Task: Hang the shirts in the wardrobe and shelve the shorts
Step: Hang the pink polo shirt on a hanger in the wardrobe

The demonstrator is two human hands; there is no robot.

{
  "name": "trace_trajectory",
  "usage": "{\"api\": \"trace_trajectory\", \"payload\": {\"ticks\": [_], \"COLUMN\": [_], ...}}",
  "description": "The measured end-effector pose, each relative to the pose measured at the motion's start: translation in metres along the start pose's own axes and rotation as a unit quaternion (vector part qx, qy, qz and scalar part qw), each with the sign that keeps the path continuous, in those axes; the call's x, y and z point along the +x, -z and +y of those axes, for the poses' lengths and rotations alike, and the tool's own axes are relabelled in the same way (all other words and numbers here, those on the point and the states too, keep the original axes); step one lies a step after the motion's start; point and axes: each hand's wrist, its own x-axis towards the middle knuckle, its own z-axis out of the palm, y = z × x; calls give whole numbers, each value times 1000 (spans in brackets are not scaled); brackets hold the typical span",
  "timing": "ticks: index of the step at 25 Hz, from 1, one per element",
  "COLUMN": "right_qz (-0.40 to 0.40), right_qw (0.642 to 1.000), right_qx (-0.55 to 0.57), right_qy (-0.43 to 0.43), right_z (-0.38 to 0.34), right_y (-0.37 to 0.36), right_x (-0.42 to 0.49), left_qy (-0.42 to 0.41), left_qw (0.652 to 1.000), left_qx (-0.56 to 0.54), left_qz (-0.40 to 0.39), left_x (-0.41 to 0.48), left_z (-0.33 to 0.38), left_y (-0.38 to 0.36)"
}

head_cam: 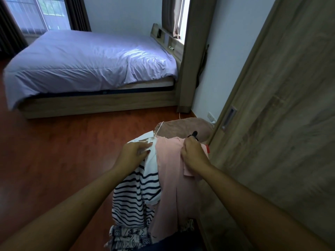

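Reddish wood floor (63, 160) runs back to a bed (90, 60) under a lavender cover at the far left. A wood-grain wardrobe door (281, 124) with a recessed handle (229, 118) fills the right side. Near the middle, the left hand (134, 153) pinches the white collar of a navy-and-white striped shirt (134, 196), which hangs from a thin white hanger (159, 128). Just to its right, the right hand (194, 153) is curled round the shoulder fabric of a pink shirt (168, 178), below the hook of a black hanger (194, 134). The two shirts touch side by side. A black-and-white patterned garment (126, 236) hangs nearest, beneath them. A brown cushion (181, 127) lies on the floor beyond the hands.
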Motion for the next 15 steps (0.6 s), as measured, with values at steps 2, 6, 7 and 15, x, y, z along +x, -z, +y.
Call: {"api": "trace_trajectory", "payload": {"ticks": [2,6,7,15], "right_qz": [35,76,66,-80], "right_qw": [988,945,939,923], "right_qx": [127,273,306,312], "right_qy": [-75,-162,-144,-212], "right_z": [-1,-9,-13,20], "right_y": [13,44,54,34], "right_x": [0,-6,-12,-58], "left_qy": [6,30,35,56], "left_qw": [1000,999,998,997], "left_qx": [0,19,25,54], "left_qz": [-4,-27,-40,13], "left_x": [1,8,11,33], "left_z": [1,0,1,23], "left_y": [2,6,8,-18]}}
